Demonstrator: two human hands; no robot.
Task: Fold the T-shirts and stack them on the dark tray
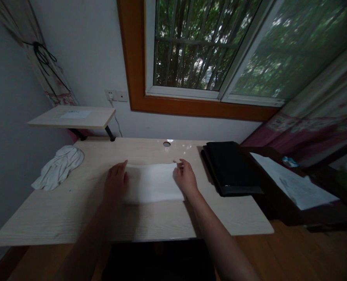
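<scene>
A white rectangular sheet, paper or thin cloth, lies across the middle of the desk with slightly wavy edges. At its left edge is my left hand, dark and a little blurred, its fingers closed around the upper left corner. My right hand grips the opposite edge near the upper right corner, with the fingers bent. Parts of the fingers on both hands are hidden, and the sheet stretches between them, close to the desk surface.
The pale wooden desk carries a crumpled white cloth at left, below a small raised shelf. A black laptop-like stack sits at right. Beyond it, a printed paper lies on a dark surface. A window is behind.
</scene>
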